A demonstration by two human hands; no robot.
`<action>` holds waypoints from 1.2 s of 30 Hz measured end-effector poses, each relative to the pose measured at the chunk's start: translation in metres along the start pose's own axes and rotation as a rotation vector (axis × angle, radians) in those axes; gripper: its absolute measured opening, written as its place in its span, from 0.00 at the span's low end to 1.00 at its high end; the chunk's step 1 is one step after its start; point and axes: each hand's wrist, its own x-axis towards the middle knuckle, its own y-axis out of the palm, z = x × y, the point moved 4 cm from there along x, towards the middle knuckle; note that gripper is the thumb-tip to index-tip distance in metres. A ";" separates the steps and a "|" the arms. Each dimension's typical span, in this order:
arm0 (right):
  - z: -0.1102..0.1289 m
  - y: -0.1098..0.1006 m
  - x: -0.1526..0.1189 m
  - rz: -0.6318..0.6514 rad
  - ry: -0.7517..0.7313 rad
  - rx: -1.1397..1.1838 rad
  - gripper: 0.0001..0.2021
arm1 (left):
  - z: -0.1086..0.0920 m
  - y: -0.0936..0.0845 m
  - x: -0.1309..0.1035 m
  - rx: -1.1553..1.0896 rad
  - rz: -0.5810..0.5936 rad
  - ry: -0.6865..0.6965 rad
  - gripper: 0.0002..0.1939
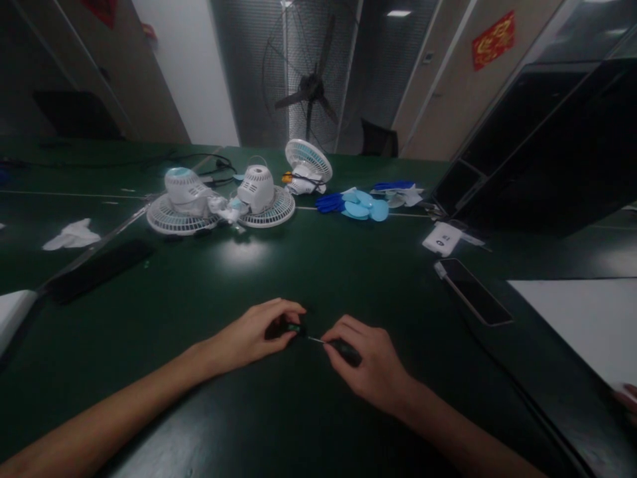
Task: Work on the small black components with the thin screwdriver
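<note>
Near the middle of the dark green table [239, 292], my left hand [266, 330] curls its fingers and thumb around a small dark piece with a green spot [294, 328]. To its right, my right hand [365, 355] grips a screwdriver by its dark handle [346, 352]. The thin metal shaft [315, 340] points left toward the small piece. Whether its tip touches the piece cannot be made out. Part of the handle is hidden by the right fingers.
White fans [269, 209] stand and lie at the back, beside light-blue blades [363, 204] and blue gloves [329, 202]. A phone [475, 292], a white box [442, 239] and a large screen [542, 146] are on the right. Another person's hand [628, 397] shows at the right edge.
</note>
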 end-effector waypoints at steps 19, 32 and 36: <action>0.004 0.007 0.006 0.021 -0.031 0.056 0.06 | -0.007 0.009 0.002 -0.090 0.128 0.067 0.20; -0.004 0.004 0.002 -0.077 0.038 0.072 0.07 | -0.011 0.006 0.007 -0.071 0.067 0.025 0.15; -0.004 -0.002 0.002 -0.104 0.060 0.115 0.07 | -0.003 0.000 0.007 -0.037 0.037 -0.011 0.14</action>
